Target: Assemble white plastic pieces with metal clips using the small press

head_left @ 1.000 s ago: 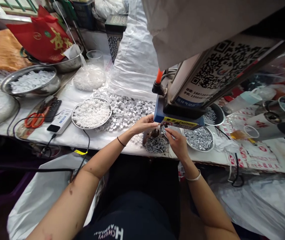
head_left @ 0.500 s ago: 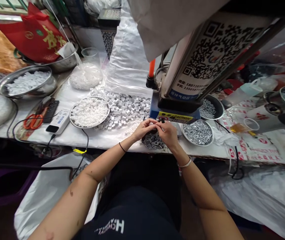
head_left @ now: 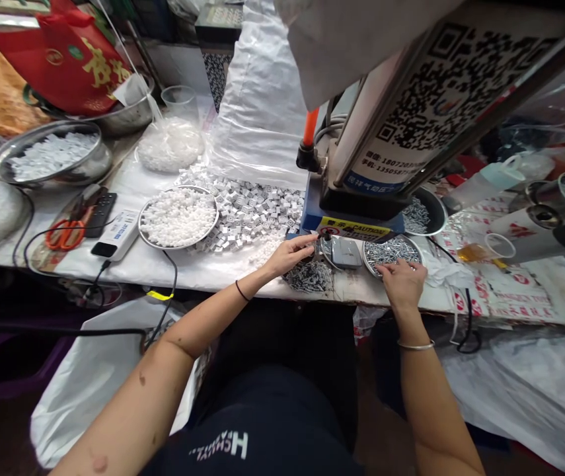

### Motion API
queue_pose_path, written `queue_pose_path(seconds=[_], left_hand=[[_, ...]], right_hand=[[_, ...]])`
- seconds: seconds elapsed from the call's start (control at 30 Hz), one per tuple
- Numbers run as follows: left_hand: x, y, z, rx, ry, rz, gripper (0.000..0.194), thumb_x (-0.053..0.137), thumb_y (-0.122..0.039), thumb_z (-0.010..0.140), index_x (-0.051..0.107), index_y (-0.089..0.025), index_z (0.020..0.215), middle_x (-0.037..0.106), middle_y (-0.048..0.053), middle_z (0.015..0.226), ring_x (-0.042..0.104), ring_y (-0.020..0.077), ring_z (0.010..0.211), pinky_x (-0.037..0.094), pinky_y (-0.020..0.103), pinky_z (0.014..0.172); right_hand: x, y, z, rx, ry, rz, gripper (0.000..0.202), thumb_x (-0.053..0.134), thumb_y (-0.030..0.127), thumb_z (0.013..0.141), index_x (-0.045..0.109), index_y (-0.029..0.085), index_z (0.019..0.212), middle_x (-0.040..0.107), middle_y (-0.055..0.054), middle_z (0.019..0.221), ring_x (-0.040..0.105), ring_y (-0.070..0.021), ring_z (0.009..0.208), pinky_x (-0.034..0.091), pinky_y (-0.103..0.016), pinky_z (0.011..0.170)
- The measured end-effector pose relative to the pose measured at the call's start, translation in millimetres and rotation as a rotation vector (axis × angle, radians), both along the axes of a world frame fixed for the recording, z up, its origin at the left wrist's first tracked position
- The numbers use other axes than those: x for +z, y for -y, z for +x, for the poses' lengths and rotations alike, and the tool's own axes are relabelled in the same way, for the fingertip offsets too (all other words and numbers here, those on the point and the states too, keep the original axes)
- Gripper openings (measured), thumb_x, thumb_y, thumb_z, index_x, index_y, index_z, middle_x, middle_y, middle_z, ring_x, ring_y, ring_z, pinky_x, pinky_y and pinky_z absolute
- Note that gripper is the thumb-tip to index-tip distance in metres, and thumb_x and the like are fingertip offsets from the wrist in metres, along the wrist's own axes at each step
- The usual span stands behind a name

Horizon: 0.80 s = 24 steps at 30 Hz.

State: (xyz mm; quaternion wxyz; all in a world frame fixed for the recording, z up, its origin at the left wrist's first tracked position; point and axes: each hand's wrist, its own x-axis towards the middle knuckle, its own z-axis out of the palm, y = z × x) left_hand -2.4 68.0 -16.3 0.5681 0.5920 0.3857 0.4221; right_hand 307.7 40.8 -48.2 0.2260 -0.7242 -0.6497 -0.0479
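My left hand [head_left: 289,256] is at the foot of the blue press [head_left: 351,228], its fingers together; whatever they pinch is too small to make out. Just below it lies a pile of small dark metal parts [head_left: 308,277]. Over on the right, my right hand [head_left: 401,281] reaches into a round dish [head_left: 367,260] of silvery metal pins, fingertips down among them and fingers somewhat apart. Between my hands sits a small grey metal block [head_left: 346,252]. White square pieces [head_left: 257,211] are heaped left of the press.
Left of the heap is a dish of white beads [head_left: 179,217]. Farther left are a white power strip [head_left: 116,236], orange scissors [head_left: 65,235] and a steel bowl [head_left: 54,158]. A dark bowl [head_left: 423,210] stands behind the pins; a cup [head_left: 500,246] lies right.
My right hand has left my left hand and moved right to the dish of pins. My left hand stays near the press. The view has shifted slightly.
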Motion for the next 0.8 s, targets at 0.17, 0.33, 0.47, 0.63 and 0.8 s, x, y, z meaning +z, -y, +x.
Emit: queue_pose_path(seconds=[0.17,0.33,0.47,0.63,0.8], left_hand=[[0.1,-6,1,-0.043,-0.088,-0.014,0.041,0.056,-0.032,0.081,0.059,-0.016,0.119,0.06,0.01,0.121,0.051,0.0244,0.113,0.038,0.032,0.095],[5.9,13,-3,0.214,-0.224,0.277,0.044,0.059,-0.032,0.08,0.054,-0.02,0.122,0.052,0.01,0.124,0.045,0.0235,0.116,0.035,0.033,0.097],[3.1,49,-5,0.292,-0.535,0.501,0.022,0.061,-0.035,0.08,0.066,-0.02,0.095,0.054,0.009,0.104,0.047,0.0233,0.103,0.033,0.038,0.093],[-5.8,68,2,0.172,-0.82,0.456,0.02,0.059,-0.037,0.081,0.07,-0.021,0.083,0.055,0.008,0.091,0.047,0.0227,0.091,0.032,0.038,0.081],[-5.5,62,5,0.12,-0.752,0.399,0.014,0.057,-0.027,0.083,0.067,-0.019,0.079,0.058,0.005,0.085,0.05,0.0194,0.085,0.034,0.035,0.08]], right_hand=[[-4.9,-1,-3,-0.076,-0.092,0.049,0.024,0.051,0.037,0.076,0.064,0.019,0.066,0.062,-0.01,0.07,0.05,-0.0273,0.088,0.043,-0.042,0.078],[8.9,6,-8,-0.048,-0.194,0.101,0.022,0.048,0.033,0.078,0.063,0.017,0.076,0.068,-0.012,0.092,0.061,-0.0238,0.085,0.045,-0.043,0.084],[21.2,20,-25,-0.04,-0.669,0.069,0.021,0.059,0.039,0.077,0.058,0.018,0.082,0.07,-0.01,0.092,0.067,-0.0202,0.075,0.053,-0.038,0.074],[41.9,38,-65,0.092,-1.134,-0.107,0.03,0.075,0.039,0.065,0.063,0.017,0.082,0.067,0.0,0.065,0.066,-0.0154,0.056,0.056,-0.029,0.058],[47.9,46,-85,0.086,-1.39,-0.152,0.032,0.079,0.034,0.059,0.068,0.018,0.085,0.07,-0.002,0.073,0.067,-0.0163,0.064,0.058,-0.032,0.063]])
